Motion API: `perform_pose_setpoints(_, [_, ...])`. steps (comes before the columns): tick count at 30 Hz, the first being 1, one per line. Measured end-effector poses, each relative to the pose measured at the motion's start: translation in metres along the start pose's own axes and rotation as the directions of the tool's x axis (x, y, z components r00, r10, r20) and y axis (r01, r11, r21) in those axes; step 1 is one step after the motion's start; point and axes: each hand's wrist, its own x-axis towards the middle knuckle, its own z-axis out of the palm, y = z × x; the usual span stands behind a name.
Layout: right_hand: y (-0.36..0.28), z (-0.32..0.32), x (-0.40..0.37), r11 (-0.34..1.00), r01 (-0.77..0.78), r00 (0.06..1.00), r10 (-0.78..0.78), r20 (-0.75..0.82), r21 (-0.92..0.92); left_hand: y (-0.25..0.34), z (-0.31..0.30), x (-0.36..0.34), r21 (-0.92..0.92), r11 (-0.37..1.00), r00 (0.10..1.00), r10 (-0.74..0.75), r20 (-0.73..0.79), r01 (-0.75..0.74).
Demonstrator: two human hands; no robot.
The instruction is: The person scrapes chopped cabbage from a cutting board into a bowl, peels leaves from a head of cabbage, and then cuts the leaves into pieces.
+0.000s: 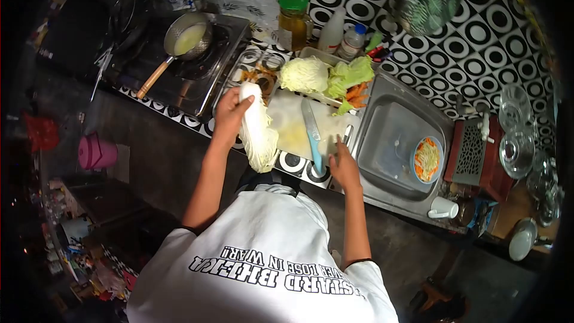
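Note:
My left hand (230,113) is closed around the upper white end of a napa cabbage piece (257,131), which hangs over the left part of the white cutting board (284,107) and its near edge. A knife (312,128) with a light blue handle lies across the board, its handle reaching past the near edge. My right hand (344,167) is at the board's right side, fingers stretched forward. Just by its fingertips lies a small shiny metal tool (348,134); whether they touch it I cannot make out.
Behind the board, a tray (323,55) holds cabbage (304,74), lettuce (349,76) and carrots (357,94). The sink (388,113) at right contains a bowl of shredded vegetables (427,160). A saucepan (188,36) sits on the stove (227,54) at left.

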Motion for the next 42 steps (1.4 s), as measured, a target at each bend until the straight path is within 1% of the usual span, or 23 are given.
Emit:
perform_pose_setpoints(1, [-0.008,-0.009,0.005,0.991,-0.104,0.994,0.103,0.020,0.079,0.011,-0.006,0.000,-0.010,1.000,0.998,0.024,-0.053,-0.025])
perform_pose_setpoints(3, [-0.031,-0.028,0.010,0.995,-0.046,0.999,0.044,0.022,0.083,0.024,-0.018,0.006,-0.091,0.996,0.989,0.006,-0.145,-0.020])
perform_pose_setpoints(5, [-0.066,-0.030,0.019,0.910,-0.061,0.991,0.007,0.132,0.410,0.022,-0.031,0.013,-0.135,0.991,0.991,-0.007,-0.135,-0.011])
perform_pose_setpoints(7, [-0.085,-0.006,0.028,0.807,0.033,0.974,-0.158,0.161,0.589,0.022,-0.032,0.023,-0.194,0.979,0.994,-0.079,-0.081,0.062])
perform_pose_setpoints(11, [-0.132,0.044,0.052,0.625,-0.245,0.902,-0.134,0.411,0.741,0.007,-0.029,0.057,-0.319,0.924,0.975,-0.221,0.004,0.211])
perform_pose_setpoints(12, [-0.146,0.055,0.055,0.450,-0.257,0.922,-0.152,0.357,0.855,-0.011,-0.036,0.074,-0.310,0.923,0.973,-0.229,0.039,0.230])
perform_pose_setpoints(13, [-0.150,0.062,0.058,0.446,-0.255,0.929,-0.133,0.345,0.858,-0.018,-0.038,0.085,-0.221,0.951,0.976,-0.204,0.079,0.217])
perform_pose_setpoints(15, [-0.155,0.072,0.063,0.591,-0.261,0.935,-0.041,0.351,0.763,-0.027,-0.045,0.105,-0.020,0.972,0.963,-0.229,0.140,0.234])
perform_pose_setpoints(17, [-0.160,0.073,0.064,0.562,-0.261,0.961,0.075,0.266,0.785,-0.031,-0.057,0.120,0.081,0.962,0.938,-0.272,0.216,0.261])
perform_pose_setpoints(19, [-0.162,0.066,0.064,0.656,-0.209,0.978,0.133,0.162,0.725,-0.056,-0.065,0.135,0.281,0.957,0.942,-0.164,0.294,0.078])
perform_pose_setpoints(20, [-0.165,0.058,0.062,0.714,-0.219,0.976,0.160,0.150,0.665,-0.076,-0.070,0.139,0.403,0.890,0.922,0.045,0.385,-0.213])
perform_pose_setpoints(21, [-0.166,0.056,0.060,0.715,-0.224,0.974,0.173,0.143,0.662,-0.068,-0.070,0.132,0.566,0.758,0.888,0.038,0.457,-0.324])
perform_pose_setpoints(23, [-0.180,0.045,0.055,0.814,-0.332,0.943,0.283,0.174,0.477,-0.064,-0.070,0.125,0.608,0.486,0.741,0.135,0.657,-0.628])
perform_pose_setpoints(24, [-0.180,0.048,0.052,0.811,-0.337,0.941,0.296,0.162,0.478,-0.066,-0.069,0.123,0.596,0.489,0.731,0.135,0.669,-0.637])
perform_pose_setpoints(26, [-0.175,0.062,0.043,0.798,-0.256,0.961,0.270,0.057,0.545,-0.072,-0.067,0.118,0.598,0.441,0.667,0.003,0.745,-0.669])
perform_pose_setpoints(30, [-0.178,0.069,0.031,0.767,-0.287,0.947,0.317,0.050,0.574,-0.076,-0.070,0.114,0.581,0.517,0.649,-0.062,0.758,-0.629])
perform_pose_setpoints(33, [-0.198,0.059,0.026,0.649,-0.369,0.916,0.375,0.142,0.666,-0.078,-0.082,0.099,0.525,0.530,0.625,0.011,0.781,-0.666])
perform_pose_setpoints(35, [-0.208,0.051,0.028,0.637,-0.361,0.917,0.375,0.135,0.681,-0.084,-0.091,0.089,0.614,0.530,0.679,-0.095,0.728,-0.584])
perform_pose_setpoints(36, [-0.210,0.052,0.029,0.614,-0.319,0.926,0.365,0.098,0.722,-0.071,-0.094,0.087,0.625,0.536,0.643,-0.184,0.743,-0.568])
perform_pose_setpoints(37, [-0.213,0.051,0.031,0.613,-0.317,0.925,0.368,0.093,0.723,-0.070,-0.096,0.086,0.621,0.536,0.639,-0.184,0.747,-0.572])
perform_pose_setpoints(40, [-0.230,0.038,0.042,0.697,-0.326,0.935,0.339,0.107,0.639,-0.060,-0.101,0.089,0.618,0.603,0.673,-0.173,0.719,-0.504])
perform_pose_setpoints(41, [-0.245,0.029,0.049,0.830,-0.304,0.950,0.298,0.091,0.468,-0.056,-0.101,0.093,0.619,0.605,0.677,-0.172,0.716,-0.501])
perform_pose_setpoints(42, [-0.256,0.024,0.057,0.925,-0.264,0.965,0.251,0.081,0.274,-0.052,-0.100,0.099,0.562,0.820,0.750,-0.301,0.589,-0.112])
